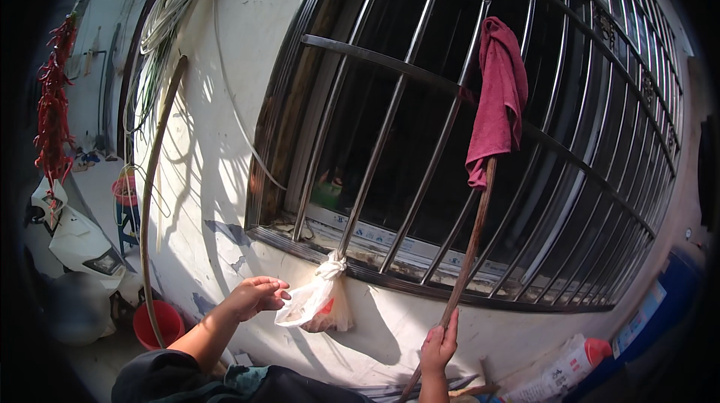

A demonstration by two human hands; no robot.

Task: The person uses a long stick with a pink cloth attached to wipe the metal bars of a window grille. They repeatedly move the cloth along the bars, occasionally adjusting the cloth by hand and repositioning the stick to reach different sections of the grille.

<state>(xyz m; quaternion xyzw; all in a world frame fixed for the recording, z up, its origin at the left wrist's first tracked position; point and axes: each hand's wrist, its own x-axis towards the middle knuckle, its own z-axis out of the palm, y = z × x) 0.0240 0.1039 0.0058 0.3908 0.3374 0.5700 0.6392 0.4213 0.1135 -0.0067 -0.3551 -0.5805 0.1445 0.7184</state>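
Note:
My right hand point(439, 345) grips the lower part of a long wooden pole point(471, 245), which rises at a slant in front of the barred window. A dark pink cloth point(498, 102) is draped over the pole's upper end, against the metal window bars point(388, 116). My left hand point(260, 297) is raised near the wall with its fingers partly bent and nothing seen in it. Just right of it hangs a knotted translucent plastic bag point(323, 304), tied at the foot of a window bar. Something brownish shows through the bag's bottom.
On the left stand a red bucket point(158, 324), a bent stick point(152, 178) leaning on the wall, and a white scooter point(84, 240). Coiled cables point(174, 14) and a string of red chillies point(55, 104) hang there. A printed sack point(562, 369) lies low on the right.

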